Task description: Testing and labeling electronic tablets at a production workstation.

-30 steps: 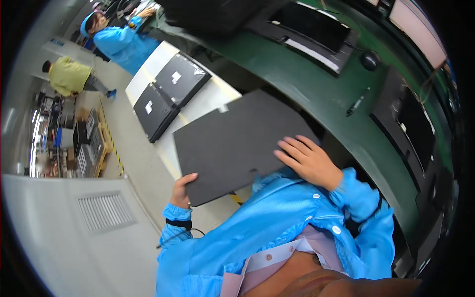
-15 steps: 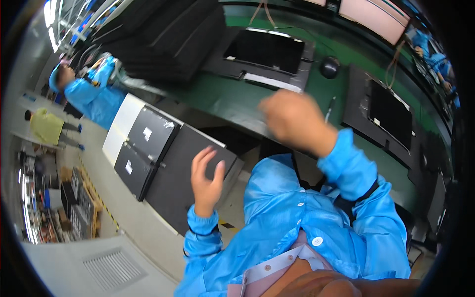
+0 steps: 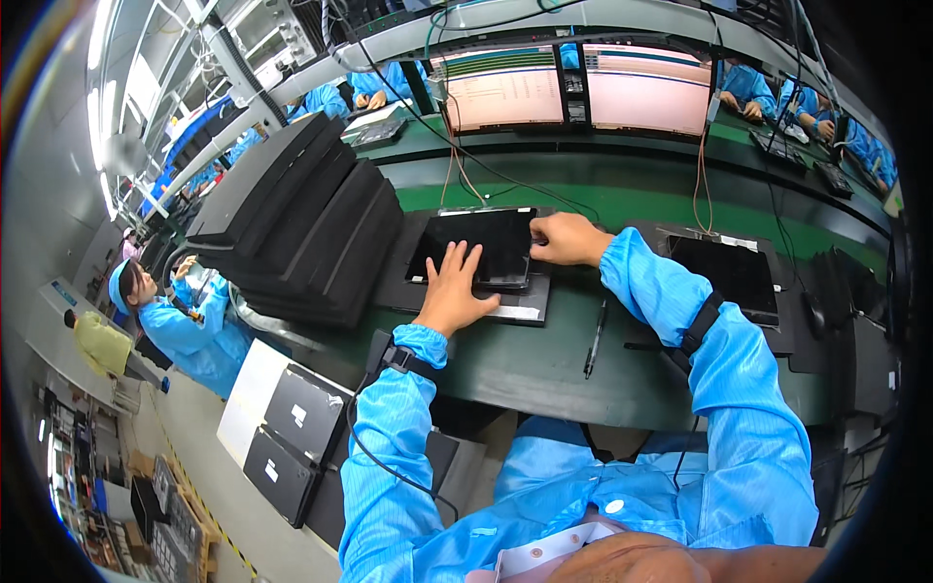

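Here, a long dark green table (image 3: 457,355) crosses the view in front of the person. At its lower left stands a pale side table (image 3: 251,384) with two flat black cases (image 3: 294,413) on it. A tall stack of black foam (image 3: 326,238) rises from the table's left part, and two lit monitors (image 3: 501,92) stand behind the table's working area. Just right of the stack, a black foam pad (image 3: 394,291) carries a thin black screen (image 3: 505,251). The screen lies face up, its long axis running left to right, its far edge toward the monitors. A second black screen (image 3: 724,277) lies well to its right.

Both hands, free in the air a moment ago, are now at the first screen, so the work appears to have passed to it. The left hand (image 3: 452,294) has its grip apart, fingers spread over the near left part. The right hand (image 3: 570,239) bunches its fingers at the right edge; whether they clamp it, I cannot tell. Smallest, a pen (image 3: 595,340) lies between the screens, nearer the person.
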`<state>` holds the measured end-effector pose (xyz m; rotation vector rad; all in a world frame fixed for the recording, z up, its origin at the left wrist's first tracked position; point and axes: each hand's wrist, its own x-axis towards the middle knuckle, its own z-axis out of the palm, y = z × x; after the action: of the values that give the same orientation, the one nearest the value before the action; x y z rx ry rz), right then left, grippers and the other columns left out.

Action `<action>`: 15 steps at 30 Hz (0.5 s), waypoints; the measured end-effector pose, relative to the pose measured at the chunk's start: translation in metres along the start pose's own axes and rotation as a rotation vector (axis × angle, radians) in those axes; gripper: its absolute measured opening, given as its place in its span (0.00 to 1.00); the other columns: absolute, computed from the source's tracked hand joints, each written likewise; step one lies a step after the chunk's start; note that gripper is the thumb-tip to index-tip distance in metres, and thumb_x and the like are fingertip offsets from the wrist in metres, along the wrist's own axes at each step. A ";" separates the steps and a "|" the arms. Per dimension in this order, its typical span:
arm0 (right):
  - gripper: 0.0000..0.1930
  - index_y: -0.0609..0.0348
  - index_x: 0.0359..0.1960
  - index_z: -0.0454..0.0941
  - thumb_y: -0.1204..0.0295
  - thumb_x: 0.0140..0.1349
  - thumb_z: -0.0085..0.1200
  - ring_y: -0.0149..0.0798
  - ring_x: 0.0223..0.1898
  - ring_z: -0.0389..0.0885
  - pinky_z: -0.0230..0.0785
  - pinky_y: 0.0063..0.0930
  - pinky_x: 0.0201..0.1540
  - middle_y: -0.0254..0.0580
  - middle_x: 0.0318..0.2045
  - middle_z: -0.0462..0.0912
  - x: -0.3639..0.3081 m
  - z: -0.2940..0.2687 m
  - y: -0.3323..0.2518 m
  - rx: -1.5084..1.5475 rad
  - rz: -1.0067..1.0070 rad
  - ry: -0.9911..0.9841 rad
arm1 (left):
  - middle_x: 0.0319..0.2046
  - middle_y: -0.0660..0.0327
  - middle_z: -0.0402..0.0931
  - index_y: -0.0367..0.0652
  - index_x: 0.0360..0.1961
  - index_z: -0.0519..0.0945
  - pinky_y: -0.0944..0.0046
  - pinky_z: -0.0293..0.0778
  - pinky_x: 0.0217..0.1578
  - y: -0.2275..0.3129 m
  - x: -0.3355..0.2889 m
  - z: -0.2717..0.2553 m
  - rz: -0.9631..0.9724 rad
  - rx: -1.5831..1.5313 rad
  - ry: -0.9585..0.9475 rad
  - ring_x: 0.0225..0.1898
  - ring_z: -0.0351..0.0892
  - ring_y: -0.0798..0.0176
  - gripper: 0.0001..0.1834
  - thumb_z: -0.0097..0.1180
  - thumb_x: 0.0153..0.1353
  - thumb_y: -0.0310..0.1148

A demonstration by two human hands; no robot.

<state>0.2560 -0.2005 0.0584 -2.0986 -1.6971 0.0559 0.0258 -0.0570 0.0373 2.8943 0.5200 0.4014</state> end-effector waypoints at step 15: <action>0.21 0.65 0.47 0.82 0.58 0.70 0.50 0.56 0.56 0.77 0.67 0.44 0.63 0.56 0.52 0.81 -0.039 0.007 0.102 0.053 0.058 0.506 | 0.50 0.50 0.82 0.27 0.53 0.78 0.58 0.78 0.53 0.023 -0.237 -0.102 -0.420 -1.062 1.007 0.49 0.83 0.58 0.16 0.59 0.66 0.23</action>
<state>0.3380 -0.2502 0.0066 -1.9118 -1.3153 -0.3767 -0.2105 -0.1519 0.0847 1.3852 0.6989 1.4862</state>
